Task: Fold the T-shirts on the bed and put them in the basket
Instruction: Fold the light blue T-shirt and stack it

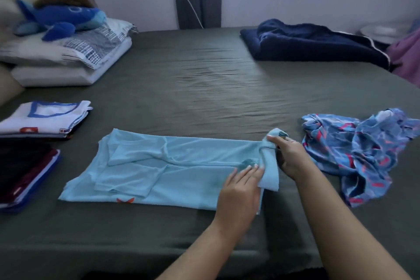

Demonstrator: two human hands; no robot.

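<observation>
Reaching in from the lower right, both hands meet at the right end of one light blue shirt (163, 166), which lies partly folded lengthwise across the near middle of the bed (204, 88). The left hand (241, 191) lies palm down with straight fingers pressing the cloth flat. The right hand (287, 157), thumb up, curls its fingers round the shirt's turned-over end and grips it. One crumpled patterned shirt (363, 154) sits just right of the hands. Two piles of folded shirts lie at the left edge: a white-topped pile (45, 118) and a dark pile (25, 175) nearer the camera. No basket shows.
</observation>
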